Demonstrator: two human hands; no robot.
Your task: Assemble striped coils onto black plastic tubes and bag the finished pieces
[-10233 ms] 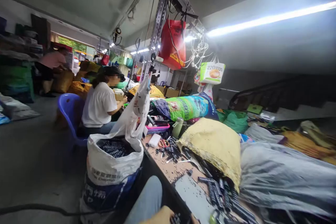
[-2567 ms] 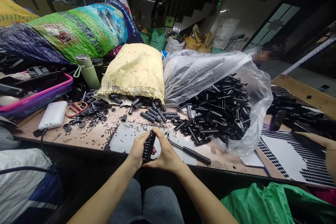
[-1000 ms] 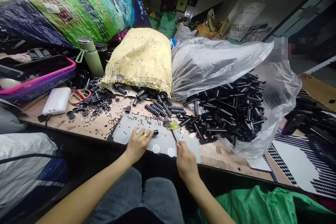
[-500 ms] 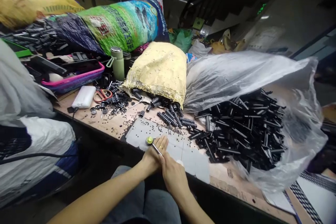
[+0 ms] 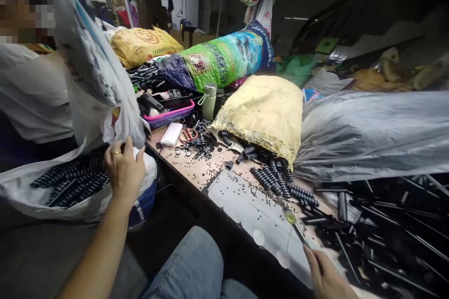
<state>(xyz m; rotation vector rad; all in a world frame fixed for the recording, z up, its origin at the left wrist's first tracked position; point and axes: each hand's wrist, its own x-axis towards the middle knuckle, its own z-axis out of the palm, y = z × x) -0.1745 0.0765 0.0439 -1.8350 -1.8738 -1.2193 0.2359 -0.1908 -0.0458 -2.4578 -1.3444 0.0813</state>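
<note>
My left hand (image 5: 123, 173), a ring on one finger, is at the left over an open white sack (image 5: 21, 175) holding black-and-white striped pieces (image 5: 75, 180). Its thumb and fingers are apart at the hanging white plastic; no object shows in it. At the lower right, my right hand (image 5: 324, 268) is closed on a metal rod tool (image 5: 300, 233) with a yellow-green round end. That end is above a grey sheet (image 5: 245, 205) scattered with tiny dark bits. Behind the sheet, striped pieces (image 5: 273, 177) spill from a yellow sack (image 5: 264, 107).
Black parts (image 5: 386, 229) lie at the right below a clear plastic bag (image 5: 372, 135). A green bottle (image 5: 209, 103), pink-rimmed basket (image 5: 171, 114), white box (image 5: 171, 134) and scissors (image 5: 188, 135) stand or lie further back. A person (image 5: 33, 88) is at the far left.
The view has turned left. My hands have parted: the left has moved from beside the right to the white sack, while the right still holds the tool, now over the sheet's right part.
</note>
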